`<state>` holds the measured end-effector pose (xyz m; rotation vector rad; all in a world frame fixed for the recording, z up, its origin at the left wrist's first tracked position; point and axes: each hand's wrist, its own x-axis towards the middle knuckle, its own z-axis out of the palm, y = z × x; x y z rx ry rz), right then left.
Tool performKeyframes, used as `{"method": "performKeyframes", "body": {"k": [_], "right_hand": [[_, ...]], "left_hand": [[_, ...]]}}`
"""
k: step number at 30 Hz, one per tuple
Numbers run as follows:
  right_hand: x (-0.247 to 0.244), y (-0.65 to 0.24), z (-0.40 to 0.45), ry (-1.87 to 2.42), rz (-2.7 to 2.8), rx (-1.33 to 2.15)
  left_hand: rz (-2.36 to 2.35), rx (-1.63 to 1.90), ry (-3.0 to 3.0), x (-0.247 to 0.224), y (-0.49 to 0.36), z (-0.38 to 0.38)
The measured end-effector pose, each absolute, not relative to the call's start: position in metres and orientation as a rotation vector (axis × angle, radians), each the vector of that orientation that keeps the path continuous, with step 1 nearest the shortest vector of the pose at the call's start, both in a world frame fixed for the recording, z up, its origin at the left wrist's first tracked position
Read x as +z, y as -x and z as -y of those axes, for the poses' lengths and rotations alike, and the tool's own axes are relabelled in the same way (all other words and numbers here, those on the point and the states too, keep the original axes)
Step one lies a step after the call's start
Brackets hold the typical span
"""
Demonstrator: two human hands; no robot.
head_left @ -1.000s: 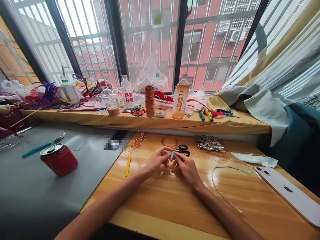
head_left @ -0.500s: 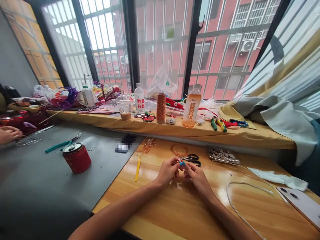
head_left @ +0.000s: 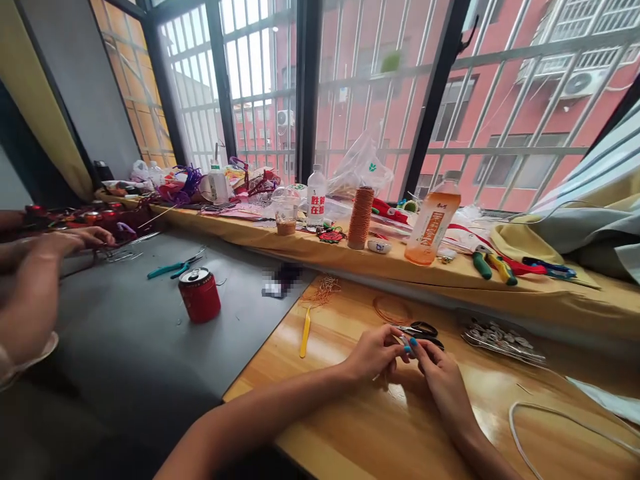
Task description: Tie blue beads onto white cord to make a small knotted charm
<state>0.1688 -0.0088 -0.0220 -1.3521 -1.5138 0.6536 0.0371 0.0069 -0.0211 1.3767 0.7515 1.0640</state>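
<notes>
The pale piece [head_left: 405,342] sits between left hand [head_left: 376,351] and right hand [head_left: 443,375], neither nearer, both grips pinched on it, short of the surface's [head_left: 380,433] far edge; long axis unclear.

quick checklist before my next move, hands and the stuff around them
1. Left hand and right hand both at the small pale piece: ok, fingers meet around it.
2. Piece's shape: cannot tell, fingers mostly hide it.
3. Scissors fully visible: not ok, right hand overlaps them.
4. Yellow tool on the wooden table: ok, left of the hands.
5. Red can upright: ok, on the grey surface.
</notes>
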Motion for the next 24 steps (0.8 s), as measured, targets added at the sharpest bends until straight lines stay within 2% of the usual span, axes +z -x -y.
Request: {"method": "performKeyframes", "body": {"k": [7,11,14,19,24], "right_hand": [[-0.022,-0.170,0.008,1.383,1.536,0.633],[-0.017,-0.168,0.014,1.379,1.593,0.541],[-0.015,-0.166,0.019,1.349,1.820,0.366],[-0.016,-0.163,0.022,1.539,2.117,-0.096],[-0.013,-0.160,0.023,1.606,2.250,-0.326]], "left_hand": [[-0.786,0.981,-1.471,-0.023,-0.031,-0.010],[-0.866,0.851,-1.752,-0.024,-0.021,-0.014],[-0.948,0.877,-2.217,-0.019,-0.011,-0.018],[-1.010,0.755,-3.028,-0.002,-0.001,-0.013],[-1.062,0.585,-3.343,0.006,-0.006,-0.005]]}}
